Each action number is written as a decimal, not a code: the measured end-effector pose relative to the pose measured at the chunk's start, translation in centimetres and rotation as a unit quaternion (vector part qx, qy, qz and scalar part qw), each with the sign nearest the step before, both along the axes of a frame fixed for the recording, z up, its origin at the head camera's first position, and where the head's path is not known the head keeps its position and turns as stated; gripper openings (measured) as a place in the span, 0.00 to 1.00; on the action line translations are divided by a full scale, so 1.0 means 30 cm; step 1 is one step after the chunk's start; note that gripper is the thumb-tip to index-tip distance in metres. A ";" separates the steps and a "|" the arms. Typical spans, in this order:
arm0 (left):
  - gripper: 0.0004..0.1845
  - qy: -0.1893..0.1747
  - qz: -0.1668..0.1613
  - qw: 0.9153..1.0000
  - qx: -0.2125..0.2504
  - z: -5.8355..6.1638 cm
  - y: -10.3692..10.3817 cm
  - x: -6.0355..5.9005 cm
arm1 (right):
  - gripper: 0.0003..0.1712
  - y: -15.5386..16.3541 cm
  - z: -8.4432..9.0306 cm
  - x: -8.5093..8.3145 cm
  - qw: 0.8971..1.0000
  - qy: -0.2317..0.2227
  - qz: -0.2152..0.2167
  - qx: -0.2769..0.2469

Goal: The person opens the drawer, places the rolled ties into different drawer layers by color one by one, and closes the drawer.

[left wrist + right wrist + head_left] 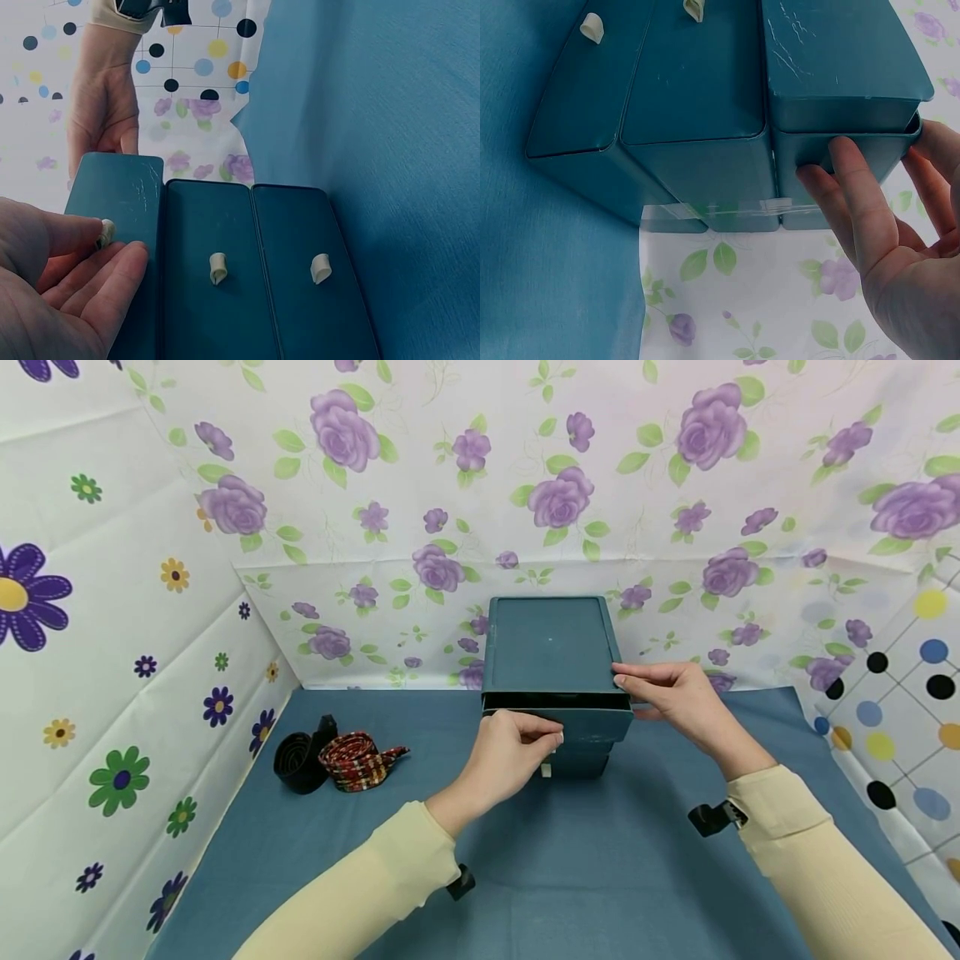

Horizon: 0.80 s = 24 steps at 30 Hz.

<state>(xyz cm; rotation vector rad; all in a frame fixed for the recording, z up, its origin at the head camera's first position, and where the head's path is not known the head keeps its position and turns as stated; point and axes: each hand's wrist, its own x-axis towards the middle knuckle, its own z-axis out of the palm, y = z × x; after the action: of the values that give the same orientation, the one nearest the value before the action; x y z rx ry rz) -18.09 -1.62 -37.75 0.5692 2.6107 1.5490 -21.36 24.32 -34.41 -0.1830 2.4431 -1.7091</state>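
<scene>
A dark teal drawer unit (551, 643) with three stacked drawers stands on the cloth against the back wall. Its top drawer (596, 724) is pulled part way out, leaving a dark gap under the lid. The left hand (506, 756) pinches the small cream pull tab (106, 231) of that drawer between thumb and fingers. Fairly straight fingers of the right hand (678, 702) touch the unit's right side and top edge. Below, the middle drawer (214, 210) and bottom drawer (292, 217) look closed, each with a cream tab. The drawer's contents are hidden.
Left of the unit, a coiled black strap, perhaps a belt (300, 764), lies beside a rolled red plaid fabric strip (356, 764). Blue cloth (570, 893) covers the table. Floral sheets (450, 485) form the back and side walls.
</scene>
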 end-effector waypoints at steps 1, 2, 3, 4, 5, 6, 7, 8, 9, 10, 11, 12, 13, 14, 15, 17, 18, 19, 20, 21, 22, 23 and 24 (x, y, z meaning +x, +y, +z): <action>0.09 0.000 0.001 1.000 -0.001 -0.001 0.000 -0.002 | 0.26 0.003 -0.007 -0.005 1.000 0.001 0.000 -0.001; 0.09 0.001 0.001 1.000 -0.002 -0.002 0.000 -0.003 | 0.26 0.007 -0.016 -0.010 1.000 0.001 0.000 -0.001; 0.09 0.000 0.002 1.000 -0.002 -0.002 0.001 -0.005 | 0.25 0.009 -0.021 -0.013 1.000 0.000 0.000 -0.002; 0.09 0.001 0.002 1.000 -0.004 -0.002 0.001 -0.005 | 0.26 0.010 -0.023 -0.014 1.000 0.001 0.001 -0.002; 0.10 0.001 0.003 1.000 -0.004 -0.002 0.000 -0.006 | 0.26 0.010 -0.024 -0.014 1.000 0.001 0.002 -0.002; 0.10 0.000 0.003 1.000 -0.005 -0.002 0.000 -0.006 | 0.26 0.009 -0.023 -0.013 1.000 0.001 0.003 -0.002; 0.10 0.000 0.004 1.000 -0.006 -0.002 0.000 -0.007 | 0.26 0.007 -0.019 -0.010 1.000 0.001 0.003 -0.003; 0.10 -0.001 0.005 1.000 -0.006 -0.002 0.000 -0.007 | 0.26 0.005 -0.016 -0.007 1.000 0.000 0.003 -0.003; 0.10 -0.001 0.005 1.000 -0.007 -0.002 0.000 -0.008 | 0.25 0.004 -0.015 -0.006 1.000 0.000 0.004 -0.004; 0.10 -0.001 0.006 1.000 -0.007 -0.002 0.000 -0.009 | 0.25 0.006 -0.018 -0.008 1.000 -0.001 0.004 -0.005; 0.10 0.000 0.007 1.000 -0.006 -0.003 0.001 -0.010 | 0.25 0.009 -0.024 -0.013 1.000 -0.002 0.003 -0.007; 0.10 0.000 0.008 1.000 -0.006 -0.003 0.001 -0.012 | 0.25 0.013 -0.031 -0.017 1.000 -0.002 0.003 -0.008; 0.10 0.001 0.009 1.000 -0.005 -0.004 0.002 -0.014 | 0.26 0.017 -0.040 -0.023 1.000 -0.002 0.003 -0.009; 0.10 0.003 0.010 1.000 -0.005 -0.005 0.003 -0.015 | 0.26 0.022 -0.048 -0.029 1.000 -0.003 0.004 -0.011; 0.10 0.005 0.011 1.000 -0.005 -0.006 0.004 -0.017 | 0.26 0.025 -0.054 -0.033 1.000 -0.002 0.003 -0.011; 0.10 0.009 0.013 1.000 -0.005 -0.007 0.005 -0.022 | 0.26 0.028 -0.059 -0.037 1.000 -0.001 0.003 -0.012; 0.09 0.010 0.014 1.000 -0.005 -0.008 0.006 -0.024 | 0.26 0.029 -0.060 -0.038 1.000 -0.001 0.003 -0.012; 0.09 0.012 0.014 1.000 -0.005 -0.009 0.006 -0.026 | 0.27 0.030 -0.060 -0.039 1.000 0.000 0.003 -0.012; 0.09 0.013 0.015 1.000 -0.005 -0.009 0.006 -0.028 | 0.27 0.030 -0.060 -0.039 1.000 0.000 0.002 -0.012; 0.09 0.013 0.015 1.000 -0.004 -0.009 0.007 -0.030 | 0.27 0.030 -0.060 -0.039 1.000 0.000 0.002 -0.011; 0.09 0.014 0.015 1.000 -0.003 -0.009 0.007 -0.032 | 0.27 0.029 -0.059 -0.039 1.000 0.000 0.002 -0.011; 0.09 0.014 0.015 1.000 -0.003 -0.009 0.007 -0.033 | 0.27 0.029 -0.059 -0.040 1.000 0.000 0.002 -0.012; 0.09 0.014 0.016 1.000 -0.002 -0.009 0.008 -0.035 | 0.27 0.029 -0.059 -0.040 1.000 -0.001 0.002 -0.012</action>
<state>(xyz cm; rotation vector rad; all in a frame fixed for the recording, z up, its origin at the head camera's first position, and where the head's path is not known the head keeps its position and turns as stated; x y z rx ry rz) -19.13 -1.39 -38.02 0.5551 2.6552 1.5553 -22.56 25.19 -36.18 -0.1887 2.4204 -1.7380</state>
